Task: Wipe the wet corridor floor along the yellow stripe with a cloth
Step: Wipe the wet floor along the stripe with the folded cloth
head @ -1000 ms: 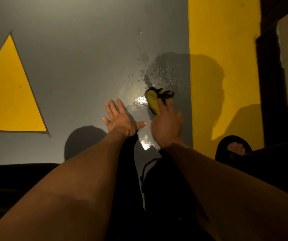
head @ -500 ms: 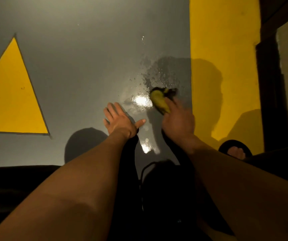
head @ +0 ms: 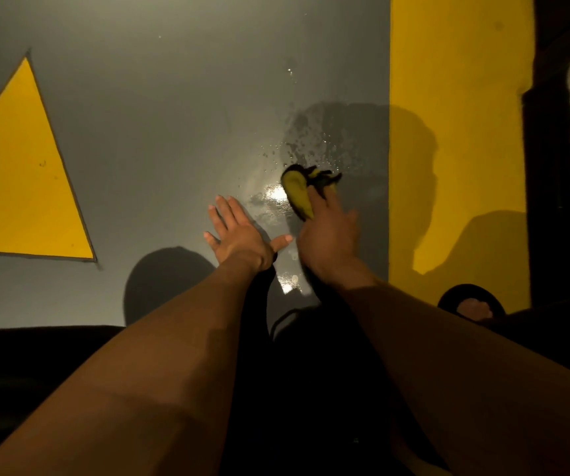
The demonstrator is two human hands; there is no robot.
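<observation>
Grey floor (head: 139, 115) glistens beside the yellow stripe (head: 458, 97); right hand (head: 328, 238) grips the cloth (head: 297, 194), left hand (head: 239, 231) lies flat, fingers spread.

No readable text or labels.

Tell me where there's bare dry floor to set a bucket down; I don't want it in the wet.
Free: the grey floor between the yellow triangle and the wet patch, beyond the left hand. Crowded: the strip along the yellow stripe, where the right hand presses the cloth amid droplets and glare.
</observation>
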